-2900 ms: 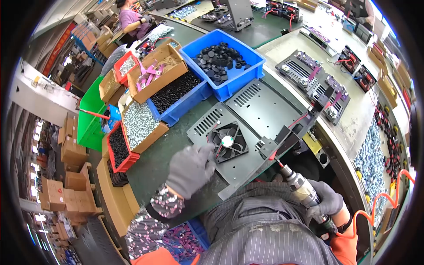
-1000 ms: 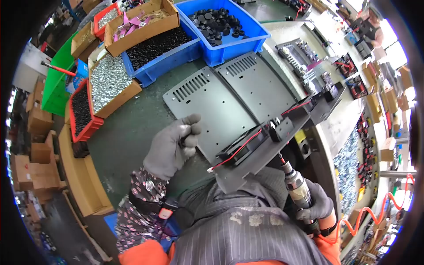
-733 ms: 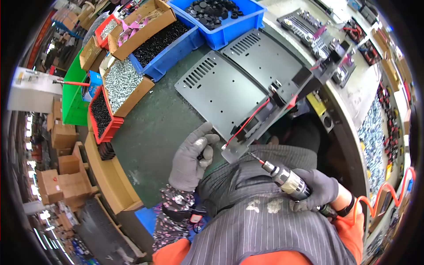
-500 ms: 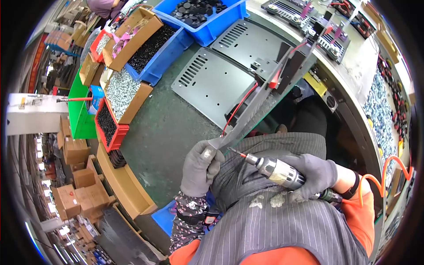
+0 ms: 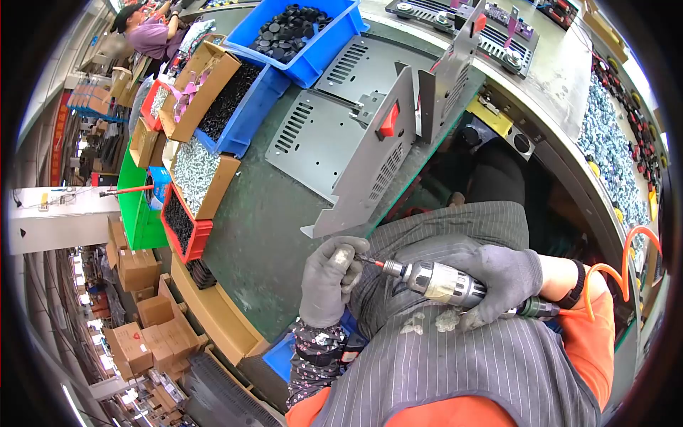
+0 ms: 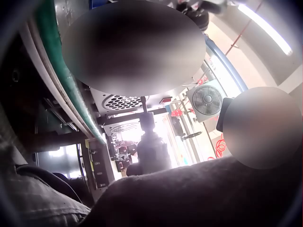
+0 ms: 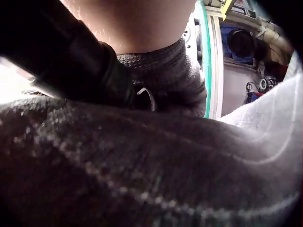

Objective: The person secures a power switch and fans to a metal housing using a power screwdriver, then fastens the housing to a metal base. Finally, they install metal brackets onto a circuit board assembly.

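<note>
My gloved right hand (image 5: 505,277) grips an air screwdriver (image 5: 445,283), held level in front of the striped apron and pointing left. Its bit reaches the curled fingers of my gloved left hand (image 5: 327,277), which pinch a small dark screw at the bit tip, mostly hidden by the fingers. In the left wrist view the screwdriver (image 6: 152,146) points upward, while blurred ovals cover part of the scene. Just beyond the hands, a grey metal chassis (image 5: 313,153) lies on the bench with its perforated panel (image 5: 373,171) standing up, a red switch (image 5: 388,121) on it.
A blue bin of black caps (image 5: 284,35), a blue bin of black screws (image 5: 231,107), a carton of silver screws (image 5: 196,171) and a red bin (image 5: 183,224) line the bench's left side. An orange coiled hose (image 5: 626,263) trails from the screwdriver. Another vented assembly (image 5: 509,50) sits at upper right.
The fan has gone from the chassis's flat plate, and its panel now stands more upright. My right hand has swung the screwdriver up and left, to my left fingers.
</note>
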Motion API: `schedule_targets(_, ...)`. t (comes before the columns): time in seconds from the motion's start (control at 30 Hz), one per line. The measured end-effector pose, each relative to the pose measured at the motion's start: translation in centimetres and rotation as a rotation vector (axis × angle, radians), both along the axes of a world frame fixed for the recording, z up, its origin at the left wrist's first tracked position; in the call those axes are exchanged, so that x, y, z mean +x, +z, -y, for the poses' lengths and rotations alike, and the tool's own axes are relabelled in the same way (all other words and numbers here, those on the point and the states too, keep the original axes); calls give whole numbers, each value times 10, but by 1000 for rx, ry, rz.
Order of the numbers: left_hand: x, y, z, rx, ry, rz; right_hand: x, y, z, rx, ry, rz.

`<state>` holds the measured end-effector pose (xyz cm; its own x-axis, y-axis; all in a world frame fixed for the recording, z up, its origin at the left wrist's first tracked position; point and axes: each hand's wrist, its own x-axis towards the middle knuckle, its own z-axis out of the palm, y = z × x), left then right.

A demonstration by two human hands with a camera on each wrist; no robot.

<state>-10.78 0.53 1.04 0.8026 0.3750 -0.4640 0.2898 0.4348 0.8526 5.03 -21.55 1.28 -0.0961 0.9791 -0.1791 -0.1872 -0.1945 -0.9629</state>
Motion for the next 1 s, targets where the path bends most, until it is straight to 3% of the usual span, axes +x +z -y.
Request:
schedule_targets(0.13,4,6,-4,234,-243,-64,0,-7,9,16,34,107)
schedule_targets(0.27,4,2,-5,227,-272,-44,2,-3,22,-2,-2,46)
schedule_targets(0.33,0,-13,-14,493,-194,-86,10,11,29,-12,-60,235)
schedule_targets(0.37,4,-17,-15,497,-200,-87,11,11,33,-9,-67,234)
schedule_targets(0.47,24,-29,-5,1085,-68,-59,9,13,40,-233,-188,79)
schedule_targets(0.57,42,-46,-1,1077,-69,12,8,7,44,-218,-227,11)
schedule_targets(0.6,46,-59,-2,1080,24,120,7,7,43,-215,-231,8)
schedule_targets(0.7,46,-68,-12,1158,-32,186,4,4,37,-64,-265,131)
schedule_targets(0.77,49,-59,-11,1170,-70,176,5,4,33,78,-286,212)
schedule_targets(1.0,50,-39,-15,1381,-271,56,8,10,22,5,-220,267)
